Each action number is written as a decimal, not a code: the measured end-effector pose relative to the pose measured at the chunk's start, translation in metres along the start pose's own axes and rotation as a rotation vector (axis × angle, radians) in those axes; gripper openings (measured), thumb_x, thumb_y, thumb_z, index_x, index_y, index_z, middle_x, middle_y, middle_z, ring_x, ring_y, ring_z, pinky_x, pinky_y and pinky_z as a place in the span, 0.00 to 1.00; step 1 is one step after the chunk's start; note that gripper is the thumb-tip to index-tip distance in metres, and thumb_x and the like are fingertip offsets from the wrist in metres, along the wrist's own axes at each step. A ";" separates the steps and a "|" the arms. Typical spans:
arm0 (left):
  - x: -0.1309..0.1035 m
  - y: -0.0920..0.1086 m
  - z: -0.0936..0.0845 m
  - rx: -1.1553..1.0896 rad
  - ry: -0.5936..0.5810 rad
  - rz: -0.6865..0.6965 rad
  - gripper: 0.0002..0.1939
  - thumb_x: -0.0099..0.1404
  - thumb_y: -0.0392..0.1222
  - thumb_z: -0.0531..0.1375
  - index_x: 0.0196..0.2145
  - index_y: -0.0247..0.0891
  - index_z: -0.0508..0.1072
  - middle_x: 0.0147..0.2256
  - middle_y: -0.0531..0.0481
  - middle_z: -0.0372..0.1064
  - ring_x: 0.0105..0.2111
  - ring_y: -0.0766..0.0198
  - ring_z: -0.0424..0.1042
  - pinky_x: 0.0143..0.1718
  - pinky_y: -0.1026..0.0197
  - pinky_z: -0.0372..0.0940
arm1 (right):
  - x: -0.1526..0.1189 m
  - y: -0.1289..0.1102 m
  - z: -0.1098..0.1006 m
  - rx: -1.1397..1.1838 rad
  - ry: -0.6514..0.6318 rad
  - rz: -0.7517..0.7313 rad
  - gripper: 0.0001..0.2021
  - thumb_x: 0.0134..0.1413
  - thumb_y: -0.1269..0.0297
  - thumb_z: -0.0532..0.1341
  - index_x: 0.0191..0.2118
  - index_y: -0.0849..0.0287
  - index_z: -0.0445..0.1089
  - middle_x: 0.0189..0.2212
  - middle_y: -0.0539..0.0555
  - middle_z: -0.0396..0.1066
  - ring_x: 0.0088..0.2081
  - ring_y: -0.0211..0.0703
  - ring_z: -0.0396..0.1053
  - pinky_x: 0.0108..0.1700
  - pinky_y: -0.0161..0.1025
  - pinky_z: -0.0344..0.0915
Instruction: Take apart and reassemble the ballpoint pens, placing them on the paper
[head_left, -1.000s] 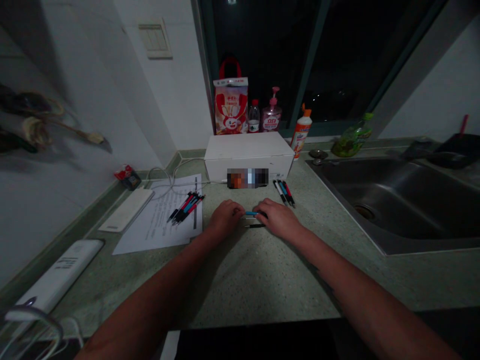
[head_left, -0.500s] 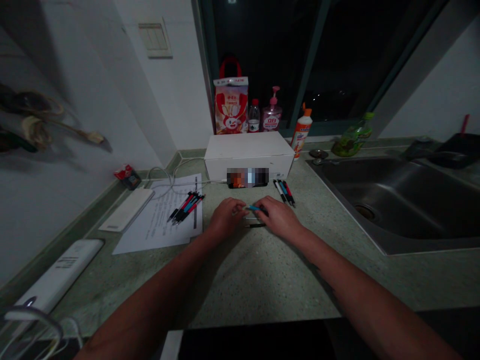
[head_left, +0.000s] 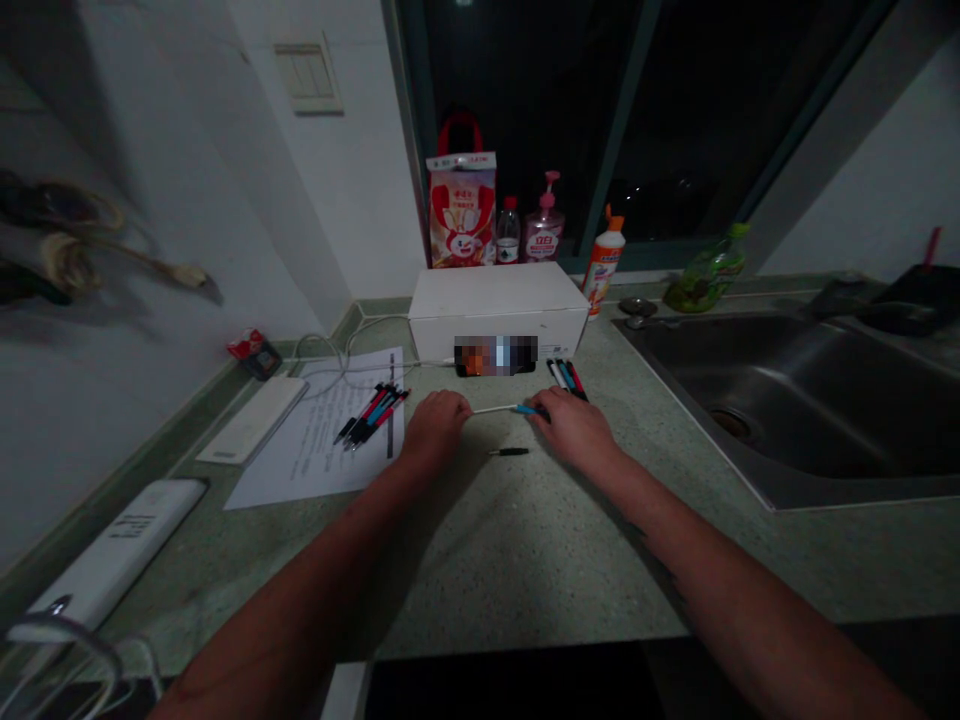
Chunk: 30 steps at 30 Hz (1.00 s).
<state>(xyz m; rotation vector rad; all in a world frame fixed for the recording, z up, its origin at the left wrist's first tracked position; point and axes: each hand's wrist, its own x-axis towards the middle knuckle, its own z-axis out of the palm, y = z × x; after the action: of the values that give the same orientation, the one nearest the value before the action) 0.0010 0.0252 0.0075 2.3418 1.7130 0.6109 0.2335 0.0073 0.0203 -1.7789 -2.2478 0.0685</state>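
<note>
My left hand (head_left: 439, 425) is closed in a pinch on the outer end of a thin white pen refill (head_left: 491, 409). The refill's other end meets a blue pen barrel (head_left: 523, 409), which my right hand (head_left: 568, 425) grips with closed fingers. Just below them on the counter lies a short black pen piece (head_left: 513, 452) with a narrow tip pointing left. Several red, blue and black pens (head_left: 375, 412) rest in a pile on a printed sheet (head_left: 300, 445) to the left. More pens (head_left: 566, 377) lie beyond my right hand, partly hidden by it.
A phone (head_left: 495, 357) with a blurred screen leans against a white box (head_left: 499, 295). Bottles and a red bag (head_left: 463, 215) stand behind it. The steel sink (head_left: 810, 400) is at the right, a white power strip (head_left: 120, 545) and cables at the left.
My hands have moved apart, the left one leftward and the right one slightly right. A long stretch of white refill now shows between them. The black piece stays on the counter.
</note>
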 end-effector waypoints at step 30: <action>-0.017 0.023 0.007 -0.045 -0.008 0.421 0.13 0.66 0.47 0.66 0.45 0.39 0.77 0.44 0.45 0.76 0.47 0.52 0.71 0.49 0.50 0.64 | -0.001 -0.008 0.001 0.119 0.120 -0.090 0.17 0.69 0.65 0.55 0.58 0.56 0.70 0.48 0.59 0.76 0.50 0.52 0.73 0.49 0.44 0.66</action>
<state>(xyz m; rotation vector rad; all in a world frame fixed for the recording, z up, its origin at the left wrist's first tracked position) 0.0196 0.0025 0.0060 2.6831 1.1883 0.6910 0.2255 0.0042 0.0204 -1.5764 -2.1882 0.0738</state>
